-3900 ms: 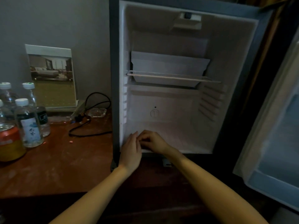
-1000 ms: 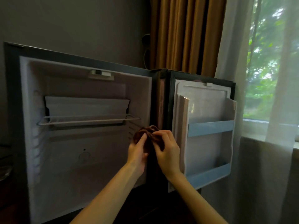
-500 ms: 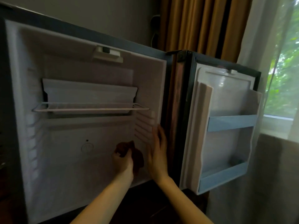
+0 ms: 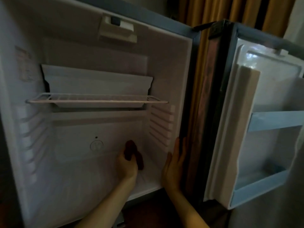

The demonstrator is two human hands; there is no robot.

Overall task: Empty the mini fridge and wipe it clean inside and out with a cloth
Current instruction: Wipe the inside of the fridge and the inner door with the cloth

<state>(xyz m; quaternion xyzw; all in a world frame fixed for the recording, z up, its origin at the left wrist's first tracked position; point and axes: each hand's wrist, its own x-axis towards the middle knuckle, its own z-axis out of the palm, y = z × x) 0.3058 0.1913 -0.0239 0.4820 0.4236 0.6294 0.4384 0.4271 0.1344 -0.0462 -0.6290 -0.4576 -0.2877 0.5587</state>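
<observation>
Inside the open mini fridge (image 4: pixel 79 162), a dark cloth (image 4: pixel 133 154) is bunched in the grip of the left hand (image 4: pixel 126 165), pressed low at the back right corner. The right hand (image 4: pixel 174 168) is laid flat, fingers extended, against the fridge's right front edge, gripping nothing.

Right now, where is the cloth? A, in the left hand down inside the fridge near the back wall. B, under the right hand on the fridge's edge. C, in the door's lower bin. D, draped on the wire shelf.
A: the left hand is closed on the dark cloth low inside the fridge, while the right hand lies flat and empty on the front edge.
</observation>
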